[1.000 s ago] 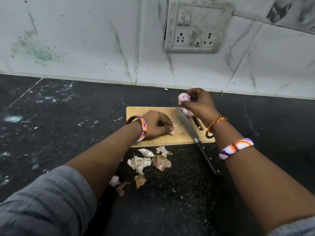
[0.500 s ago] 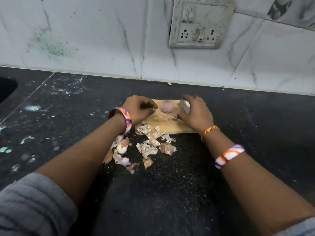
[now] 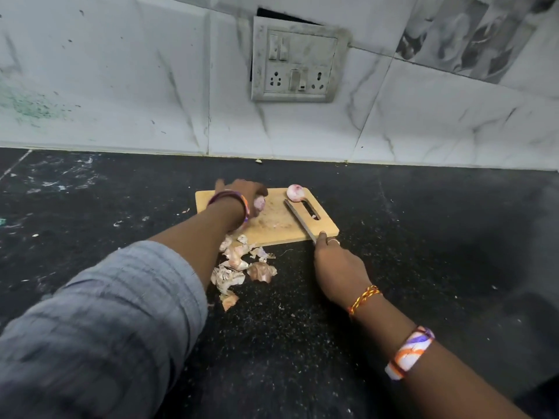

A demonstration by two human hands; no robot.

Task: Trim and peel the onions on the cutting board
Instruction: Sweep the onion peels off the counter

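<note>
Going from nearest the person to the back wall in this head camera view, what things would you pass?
Onion skins on the counter → right hand gripping the knife → cutting board → peeled onion at the board's far edge → wall socket.

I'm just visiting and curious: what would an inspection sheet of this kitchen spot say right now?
Surface: dark speckled counter, dusty with pale flecks.
Job's things: wooden cutting board; peeled onion at its far edge; second onion under the left hand; knife lying across the board.
Clutter: onion skins heaped off the board's near edge.
Hands: left hand on the second onion, blurred; right hand grips the knife handle.
Cables: nothing seen.
Surroundings: marble-look wall tiles; grimy switch and socket plate.
</note>
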